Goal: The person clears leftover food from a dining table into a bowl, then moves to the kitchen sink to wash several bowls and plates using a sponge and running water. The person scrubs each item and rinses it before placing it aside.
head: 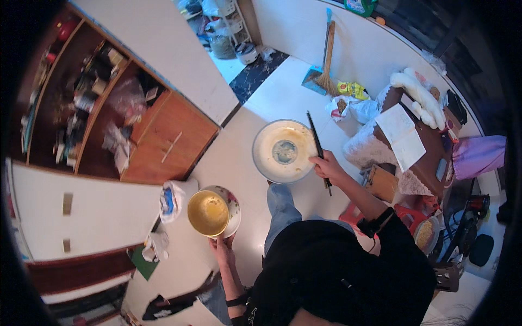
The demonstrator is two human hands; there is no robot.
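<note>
My left hand (pixel 222 249) grips a yellow bowl (pixel 208 212) by its lower rim. Against that bowl sits a white bowl with a flower pattern (pixel 233 212), mostly hidden behind it. Some residue clings to the yellow bowl's inside. In my right hand (pixel 328 166) are a wide, shallow clear-rimmed dish (pixel 267 153) and dark chopsticks (pixel 315 132). The chopsticks stand beside the dish's right rim. Pale smears and brownish bits mark the dish's inner surface, and my fingers hide part of its edge.
A wooden cabinet (pixel 171 138) stands at the left, with a white bag (pixel 170 201) near its corner. At upper right are a broom (pixel 328 65), a blue dustpan (pixel 314 79) and food bags (pixel 352 90). A brown-topped table (pixel 430 163) bears papers (pixel 400 136). Red stools (pixel 410 216) stand at my right.
</note>
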